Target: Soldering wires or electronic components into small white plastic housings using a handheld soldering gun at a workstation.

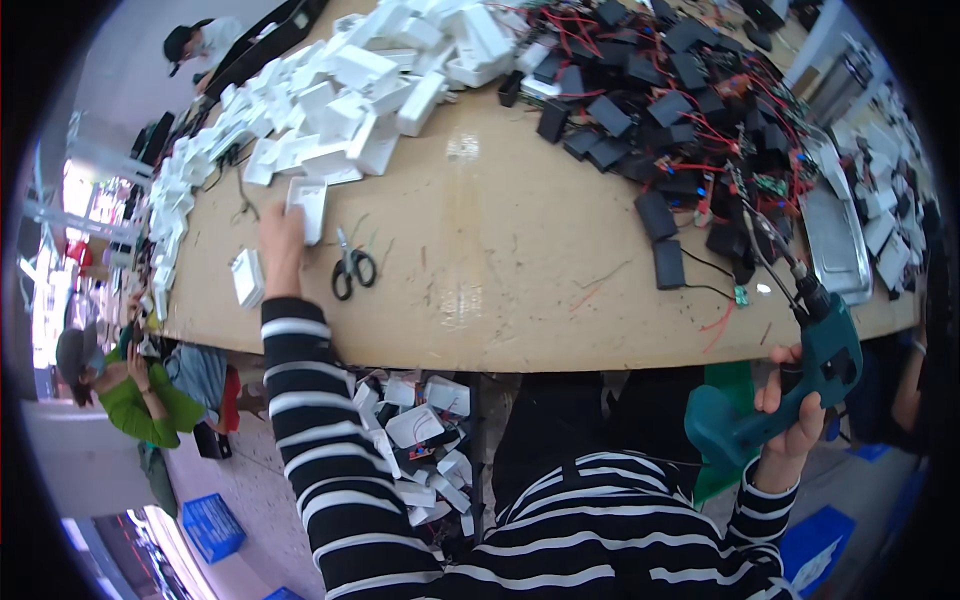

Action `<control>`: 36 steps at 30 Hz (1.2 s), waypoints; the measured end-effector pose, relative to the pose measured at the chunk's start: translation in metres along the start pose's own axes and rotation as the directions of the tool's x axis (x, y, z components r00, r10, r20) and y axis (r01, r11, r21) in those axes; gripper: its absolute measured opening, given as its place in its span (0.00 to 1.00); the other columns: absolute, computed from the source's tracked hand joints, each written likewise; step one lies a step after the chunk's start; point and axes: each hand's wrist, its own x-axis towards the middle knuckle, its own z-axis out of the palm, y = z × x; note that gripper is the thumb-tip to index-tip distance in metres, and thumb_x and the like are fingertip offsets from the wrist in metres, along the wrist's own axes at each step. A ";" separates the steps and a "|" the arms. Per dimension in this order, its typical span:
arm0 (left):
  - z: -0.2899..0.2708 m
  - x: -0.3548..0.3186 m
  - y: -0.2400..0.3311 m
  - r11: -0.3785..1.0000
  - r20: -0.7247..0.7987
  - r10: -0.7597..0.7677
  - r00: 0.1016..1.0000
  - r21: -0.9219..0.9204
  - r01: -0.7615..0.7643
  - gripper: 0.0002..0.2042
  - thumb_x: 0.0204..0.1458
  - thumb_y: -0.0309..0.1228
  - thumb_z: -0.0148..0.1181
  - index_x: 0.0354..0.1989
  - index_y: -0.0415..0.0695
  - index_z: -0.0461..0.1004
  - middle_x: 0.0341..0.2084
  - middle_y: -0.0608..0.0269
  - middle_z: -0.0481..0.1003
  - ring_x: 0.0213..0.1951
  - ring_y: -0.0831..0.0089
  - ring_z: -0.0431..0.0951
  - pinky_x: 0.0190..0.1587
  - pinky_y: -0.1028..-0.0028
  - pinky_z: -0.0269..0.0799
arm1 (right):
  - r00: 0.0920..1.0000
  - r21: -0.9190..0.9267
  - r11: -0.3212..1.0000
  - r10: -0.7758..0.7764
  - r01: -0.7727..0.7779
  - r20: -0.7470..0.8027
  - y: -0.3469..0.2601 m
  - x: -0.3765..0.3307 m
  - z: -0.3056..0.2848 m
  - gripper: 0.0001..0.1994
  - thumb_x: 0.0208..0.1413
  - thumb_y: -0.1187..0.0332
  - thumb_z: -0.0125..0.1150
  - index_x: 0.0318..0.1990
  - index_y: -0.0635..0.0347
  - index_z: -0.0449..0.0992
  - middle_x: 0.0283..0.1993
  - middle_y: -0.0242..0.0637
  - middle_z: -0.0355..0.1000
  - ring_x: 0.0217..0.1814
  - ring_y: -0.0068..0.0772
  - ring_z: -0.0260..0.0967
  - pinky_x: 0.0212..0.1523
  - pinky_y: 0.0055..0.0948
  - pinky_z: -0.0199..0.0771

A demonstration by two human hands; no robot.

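My left hand (283, 238) reaches over the table's left side, its fingers closed on a white plastic casing (311, 207). Just right of it lie scissors (352, 268) with black handles. Another white casing piece (247, 277) rests to the left of my wrist. At the lower right, my right hand (795, 405) grips a teal cordless drill (826, 350) by its handle. The drill's long bit points up toward the table's right edge, near black boxes with wires (668, 262).
White casings (370, 70) are heaped at the back left. Black boxes, red wires and circuit boards (690, 110) pile up at the back right, beside a metal tray (836, 240). Below the table edge stands a bin of white parts (415, 430). Other people (150, 390) are at the left.
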 end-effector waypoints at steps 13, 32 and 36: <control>0.031 -0.205 0.216 0.717 0.301 0.666 0.683 -0.510 -0.475 0.13 0.45 0.20 0.57 0.41 0.39 0.73 0.36 0.54 0.73 0.39 0.58 0.75 0.42 0.68 0.70 | 1.000 0.010 1.000 -0.017 0.017 -0.021 0.000 0.002 0.000 0.33 0.55 0.57 0.61 0.60 0.71 0.55 0.57 0.56 0.62 0.30 0.28 0.70 0.33 0.27 0.75; 0.120 -0.085 0.290 0.301 0.079 0.948 0.309 0.103 -0.948 0.09 0.47 0.29 0.59 0.38 0.49 0.76 0.41 0.63 0.73 0.48 0.65 0.70 0.48 0.64 0.64 | 0.997 0.041 0.999 -0.012 0.015 -0.078 -0.006 -0.005 0.003 0.35 0.52 0.58 0.65 0.60 0.70 0.57 0.54 0.56 0.65 0.28 0.31 0.72 0.31 0.30 0.76; 0.100 -0.082 0.262 0.336 0.080 0.940 0.331 -0.061 -0.940 0.06 0.46 0.27 0.59 0.34 0.45 0.76 0.35 0.63 0.73 0.41 0.61 0.72 0.42 0.63 0.66 | 0.996 0.017 1.000 -0.008 0.010 -0.088 -0.004 -0.005 -0.002 0.35 0.51 0.58 0.65 0.60 0.70 0.57 0.54 0.56 0.65 0.28 0.30 0.71 0.30 0.29 0.75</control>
